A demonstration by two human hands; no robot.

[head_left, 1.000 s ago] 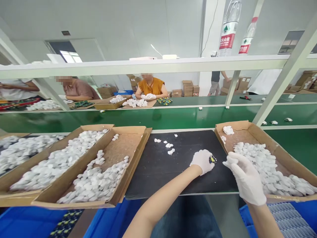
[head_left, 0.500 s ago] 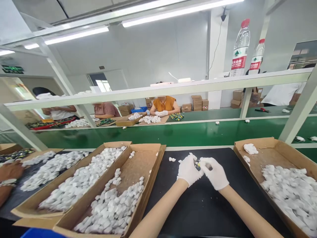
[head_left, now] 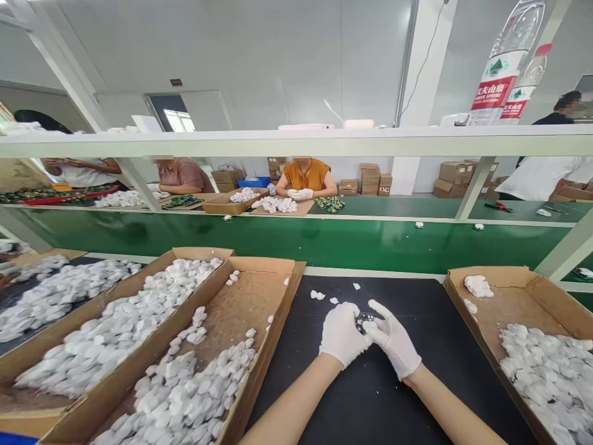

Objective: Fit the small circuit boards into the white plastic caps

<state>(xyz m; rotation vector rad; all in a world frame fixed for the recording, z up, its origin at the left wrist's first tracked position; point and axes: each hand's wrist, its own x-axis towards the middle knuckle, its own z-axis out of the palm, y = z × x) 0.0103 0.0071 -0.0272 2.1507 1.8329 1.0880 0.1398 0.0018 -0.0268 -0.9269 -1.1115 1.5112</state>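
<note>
Over the black work mat point(head_left: 407, 408), my white-gloved left hand point(head_left: 343, 334) is closed around the side of a small dark circuit board point(head_left: 364, 321) with light parts on it. My right hand point(head_left: 393, 340), gloved too, meets the board from the other side, its thumb and a finger on it while the index finger stretches up and away. The gloves cover much of the board. Just beyond my left hand lie a white piece point(head_left: 317, 295) and a few smaller white bits on the mat.
Cardboard trays of white pieces flank the mat: one at right point(head_left: 467, 321), two at left point(head_left: 273, 327). Behind runs a green conveyor belt point(head_left: 296, 238) carrying small white pieces. A white shelf point(head_left: 259, 145) with water bottles point(head_left: 498, 80) crosses above. Several co-workers sit opposite.
The view has tipped downward and shifted. My right index finger has lifted off from its pinch at the board, and more of the board's dark face shows. My left hand keeps its hold.
</note>
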